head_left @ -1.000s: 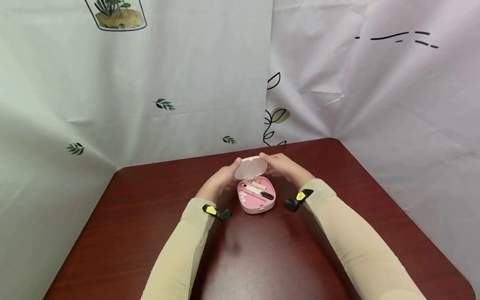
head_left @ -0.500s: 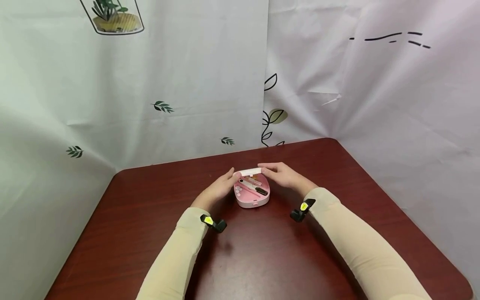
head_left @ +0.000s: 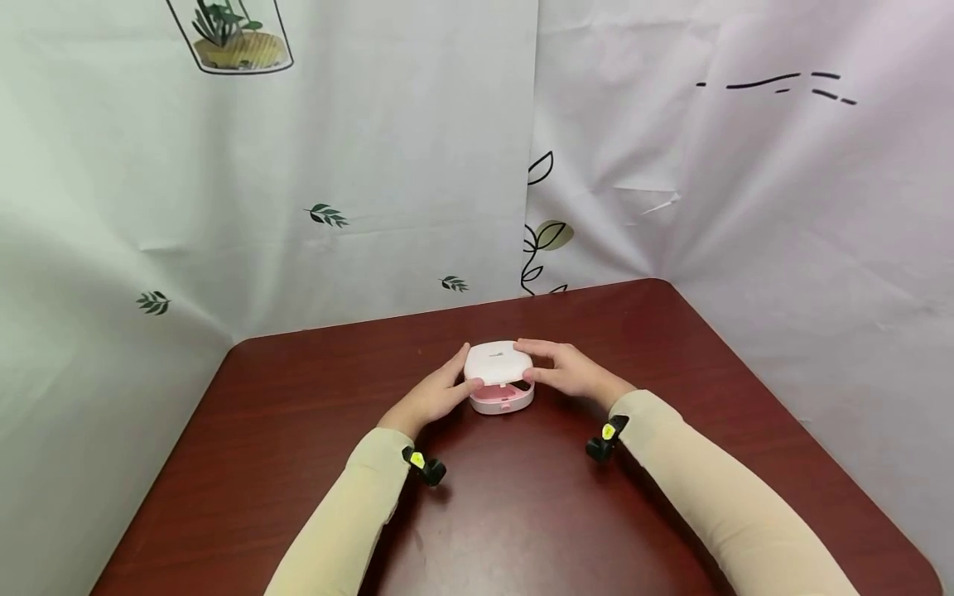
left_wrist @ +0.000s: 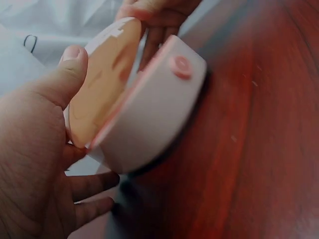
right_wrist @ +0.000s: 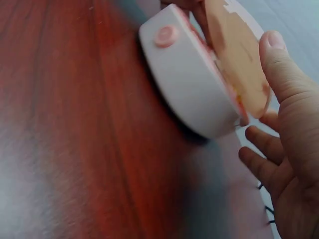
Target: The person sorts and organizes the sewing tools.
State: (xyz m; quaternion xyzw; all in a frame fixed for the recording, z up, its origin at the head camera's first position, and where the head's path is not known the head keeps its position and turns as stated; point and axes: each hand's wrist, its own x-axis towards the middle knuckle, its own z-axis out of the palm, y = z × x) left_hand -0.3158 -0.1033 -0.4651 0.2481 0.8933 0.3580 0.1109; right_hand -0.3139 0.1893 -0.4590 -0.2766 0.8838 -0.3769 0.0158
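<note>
A small pink-and-white sewing kit case stands on the table, its white lid (head_left: 497, 362) tilted partway down over the pink-lined base (head_left: 501, 407). A gap at the front still shows some of the pink inside. My left hand (head_left: 435, 393) holds the lid's left edge between thumb and fingers, and my right hand (head_left: 570, 370) holds the right edge in the same way. In the left wrist view, the lid's inner face (left_wrist: 107, 82) looks orange-tinted, and a round pink catch (left_wrist: 180, 66) sits on the base's front wall. Most of the contents are hidden under the lid.
The case is on a dark red-brown wooden table (head_left: 514, 513), toward its far edge. A white wall cloth (head_left: 395, 165) with printed leaves hangs behind the table and along its sides. A small black camera (head_left: 425, 466) is strapped at each wrist.
The lid has swung forward and down from nearly upright, covering the snips and small white discs seen before. Both hands have moved down and toward me with it.
</note>
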